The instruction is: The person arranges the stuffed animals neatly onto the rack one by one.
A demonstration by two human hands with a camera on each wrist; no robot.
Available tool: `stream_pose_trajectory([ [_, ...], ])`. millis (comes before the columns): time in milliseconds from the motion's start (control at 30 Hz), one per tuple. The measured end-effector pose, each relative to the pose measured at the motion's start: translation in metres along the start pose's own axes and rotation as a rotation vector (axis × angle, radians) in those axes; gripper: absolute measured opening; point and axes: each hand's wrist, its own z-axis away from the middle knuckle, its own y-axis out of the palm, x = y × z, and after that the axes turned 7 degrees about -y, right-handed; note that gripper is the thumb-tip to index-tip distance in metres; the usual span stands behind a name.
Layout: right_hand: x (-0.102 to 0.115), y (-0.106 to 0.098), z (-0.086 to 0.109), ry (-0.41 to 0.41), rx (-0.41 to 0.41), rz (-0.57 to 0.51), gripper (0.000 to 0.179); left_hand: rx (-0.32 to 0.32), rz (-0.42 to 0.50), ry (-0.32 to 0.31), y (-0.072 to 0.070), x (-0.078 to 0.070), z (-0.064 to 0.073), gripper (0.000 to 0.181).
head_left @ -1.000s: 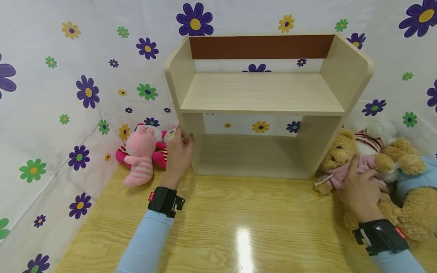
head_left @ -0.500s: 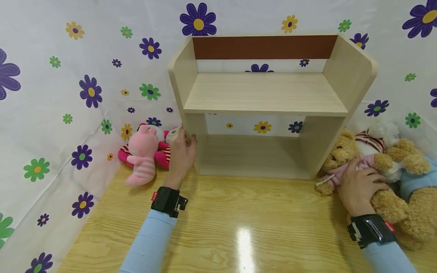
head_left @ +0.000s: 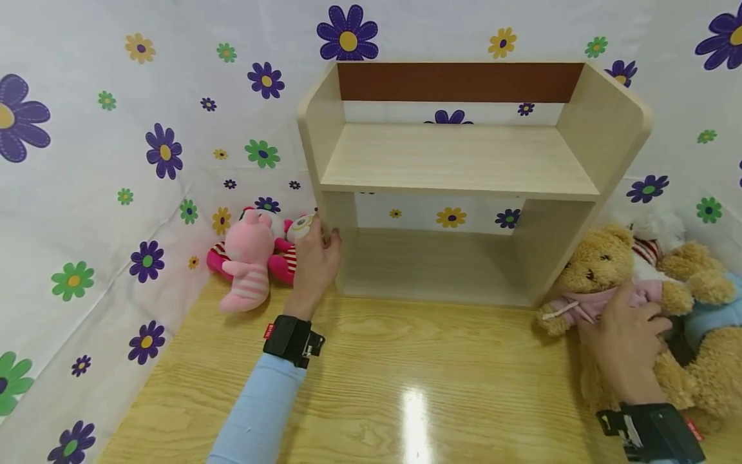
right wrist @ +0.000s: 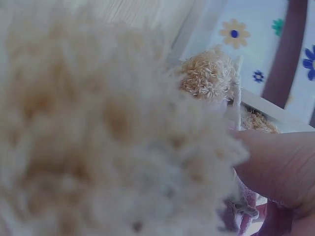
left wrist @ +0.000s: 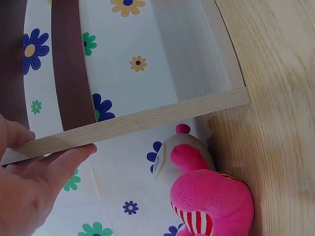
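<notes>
In the head view my left hand (head_left: 315, 267) grips the left side panel of a pale wooden two-tier shelf (head_left: 458, 158). The left wrist view shows that panel edge (left wrist: 133, 122) between thumb and fingers. At the right, my right hand (head_left: 628, 341) holds a tan teddy bear (head_left: 597, 261) in a pink hoodie around its middle, beside the shelf's right panel. The bear's face points up and toward the camera. Blurred tan fur (right wrist: 98, 132) fills much of the right wrist view, and some of the right fingers are hidden there.
Left of the shelf sit a pink striped plush pig (head_left: 249, 264) and bright pink plush toys (head_left: 282, 261). Behind the held bear are another bear in blue (head_left: 715, 303) and a white plush (head_left: 661, 232). A flowered cloth (head_left: 104, 212) hangs behind the wooden table (head_left: 371, 386).
The pink-hoodie bear has risen and turned more upright in my right hand, away from the other plush toys. My left hand stays on the shelf panel. The head view has shifted slightly.
</notes>
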Motion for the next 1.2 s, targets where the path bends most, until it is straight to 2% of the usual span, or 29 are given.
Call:
stream_pose_trajectory([
  [100,0.0,-0.004,0.009,-0.004,-0.016,-0.03,0.114,-0.015,-0.01,0.005,0.0,0.002,-0.001,0.042],
  [233,0.002,-0.01,0.021,0.057,-0.012,-0.065,0.114,-0.03,-0.017,0.019,0.0,0.003,0.0,0.039],
  [300,0.003,-0.012,0.027,0.082,-0.039,-0.095,0.109,-0.025,-0.021,0.019,0.001,0.003,0.0,0.039],
  [367,0.003,-0.011,0.035,0.045,-0.118,-0.128,0.103,-0.02,-0.022,0.019,0.001,0.003,0.001,0.04],
  [433,0.002,-0.007,0.041,-0.031,-0.251,-0.166,0.098,-0.02,-0.025,0.017,0.001,0.003,0.003,0.04],
  [533,-0.001,0.002,0.049,-0.15,-0.445,-0.219,0.105,-0.016,-0.025,0.012,0.001,0.001,0.004,0.039],
  [600,-0.001,0.009,0.052,-0.204,-0.539,-0.271,0.108,-0.008,-0.031,0.006,0.001,0.0,0.004,0.038],
  [700,0.004,0.016,0.05,-0.311,-0.615,-0.391,0.111,-0.007,-0.048,-0.001,-0.001,-0.001,0.004,0.037],
  [833,0.024,0.027,0.044,-0.472,-0.669,-0.473,0.117,-0.022,-0.055,0.007,-0.002,-0.003,0.002,0.035],
  [1000,0.06,0.042,0.035,-0.554,-0.672,-0.529,0.115,-0.017,-0.034,0.016,-0.001,-0.002,0.002,0.035],
  [1100,0.079,0.052,0.026,-0.566,-0.669,-0.563,0.11,-0.029,-0.039,0.018,-0.001,0.001,0.001,0.033],
  [1200,0.094,0.063,0.016,-0.53,-0.668,-0.597,0.104,-0.041,-0.052,0.03,0.0,0.003,0.001,0.033],
])
